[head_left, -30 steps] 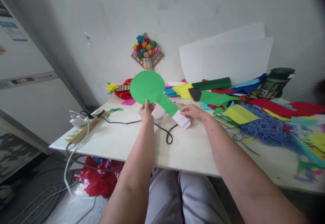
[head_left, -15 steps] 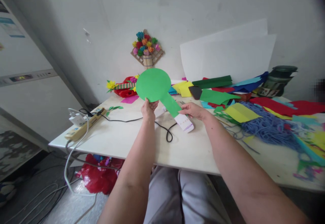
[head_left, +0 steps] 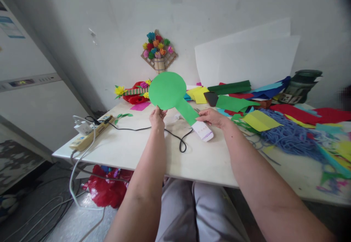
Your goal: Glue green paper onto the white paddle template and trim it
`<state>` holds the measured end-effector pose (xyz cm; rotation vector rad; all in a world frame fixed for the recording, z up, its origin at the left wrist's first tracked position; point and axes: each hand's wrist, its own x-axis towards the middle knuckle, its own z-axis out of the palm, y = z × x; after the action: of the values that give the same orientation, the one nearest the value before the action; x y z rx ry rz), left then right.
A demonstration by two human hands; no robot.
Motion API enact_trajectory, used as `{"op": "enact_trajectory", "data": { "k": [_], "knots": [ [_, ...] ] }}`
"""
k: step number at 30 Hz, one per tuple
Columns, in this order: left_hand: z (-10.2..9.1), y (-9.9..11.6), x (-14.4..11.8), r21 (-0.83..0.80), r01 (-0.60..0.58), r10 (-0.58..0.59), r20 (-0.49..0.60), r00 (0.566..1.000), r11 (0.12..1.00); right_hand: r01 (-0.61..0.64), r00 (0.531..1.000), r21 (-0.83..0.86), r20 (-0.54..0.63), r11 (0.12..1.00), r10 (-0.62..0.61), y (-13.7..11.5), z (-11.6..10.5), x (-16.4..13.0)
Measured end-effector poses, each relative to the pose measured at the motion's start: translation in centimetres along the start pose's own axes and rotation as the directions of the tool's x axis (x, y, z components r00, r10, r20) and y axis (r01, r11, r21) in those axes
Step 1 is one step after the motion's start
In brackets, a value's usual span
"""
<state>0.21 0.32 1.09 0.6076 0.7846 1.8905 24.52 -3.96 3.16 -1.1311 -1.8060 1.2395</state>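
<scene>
At the far left of the bench (head_left: 123, 154) lies a power strip (head_left: 90, 134), and a black cord (head_left: 175, 139) runs from it toward the middle. The left hand (head_left: 157, 117) pinches the lower edge of the green disc (head_left: 166, 90), thumb in front and fingers behind, so the disc stands up in the air above the bench, a little tilted. From the disc a green strip (head_left: 188, 112) goes down to the right, and its end meets a white piece (head_left: 203, 131) with small marks. The right hand (head_left: 212, 117) pinches there, at the joint of strip and white piece, with the fingers pressed together.

To do this step well, I think both hands should keep the paper flat and lightly stretched, not bent. The pinch should be soft, because such paper creases easily. It is better to keep the piece clear of the cord. Farther right are paper sheets (head_left: 233, 105) and blue yarn (head_left: 290, 137).
</scene>
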Motion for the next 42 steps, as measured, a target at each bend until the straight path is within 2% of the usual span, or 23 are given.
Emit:
{"op": "enact_trajectory", "data": {
  "k": [4, 10, 13, 18, 20, 23, 26, 29, 31, 33, 36, 40, 42],
  "knots": [
    [-0.1, -0.1, 0.1, 0.020, -0.015, 0.015, 0.007, 1.000, 1.000, 0.007, 1.000, 0.001, -0.024, 1.000, -0.007, 0.2, -0.1, -0.1],
    [0.0, -0.3, -0.1, 0.069, -0.015, 0.013, 0.042, 0.999, 0.998, 0.015, 0.991, 0.062, -0.133, 0.998, -0.007, 0.0, -0.4, -0.4],
    [0.0, -0.2, 0.0, 0.075, -0.006, 0.001, 0.061, 0.998, 0.997, 0.022, 0.991, 0.059, -0.136, 0.998, -0.014, 0.1, -0.6, -0.5],
    [-0.4, 0.3, 0.6, 0.087, 0.006, -0.002, -0.044, 0.999, 0.996, -0.033, 0.993, 0.098, -0.110, 0.995, 0.044, 0.3, -0.8, -0.7],
    [-0.6, 0.4, 0.7, 0.099, 0.003, 0.001, -0.047, 0.999, 0.995, -0.046, 0.987, 0.113, -0.146, 0.993, 0.062, 0.3, -0.7, -0.7],
    [-0.8, 0.5, 0.8, 0.085, 0.036, -0.039, 0.029, 0.999, 0.996, -0.024, 0.967, 0.054, -0.253, 0.998, 0.037, 0.4, -0.6, -0.5],
    [-0.8, 0.5, 0.6, 0.092, 0.063, -0.072, 0.093, 0.993, 0.994, -0.024, 0.927, -0.091, -0.375, 0.996, -0.012, 0.6, -0.7, 0.0],
    [-0.7, 0.5, 0.5, 0.088, 0.046, -0.054, 0.094, 0.994, 0.995, -0.078, 0.867, -0.317, -0.489, 0.945, -0.092, 0.9, -1.0, 0.5],
    [-0.7, 0.6, 0.5, 0.059, 0.031, -0.035, 0.063, 0.997, 0.998, -0.121, 0.810, -0.458, -0.559, 0.881, -0.180, 1.0, -1.3, 0.8],
    [-0.6, 0.5, 0.5, 0.013, 0.019, -0.019, 0.022, 1.000, 1.000, -0.123, 0.732, -0.566, -0.606, 0.815, -0.310, 1.0, -1.5, 1.1],
    [-0.6, 0.4, 0.5, -0.058, 0.014, -0.015, -0.025, 1.000, 0.998, -0.097, 0.630, -0.683, -0.605, 0.724, -0.487, 0.9, -1.4, 1.3],
    [-0.4, 0.3, 0.4, -0.089, 0.044, -0.048, -0.045, 0.998, 0.995, -0.158, 0.603, -0.758, -0.582, 0.632, -0.547, 0.7, -0.8, 1.5],
    [-0.3, 0.2, 0.3, -0.089, 0.063, -0.067, -0.046, 0.997, 0.994, -0.176, 0.574, -0.793, -0.564, 0.584, -0.594, 0.7, -0.5, 1.5]
  ]
}}
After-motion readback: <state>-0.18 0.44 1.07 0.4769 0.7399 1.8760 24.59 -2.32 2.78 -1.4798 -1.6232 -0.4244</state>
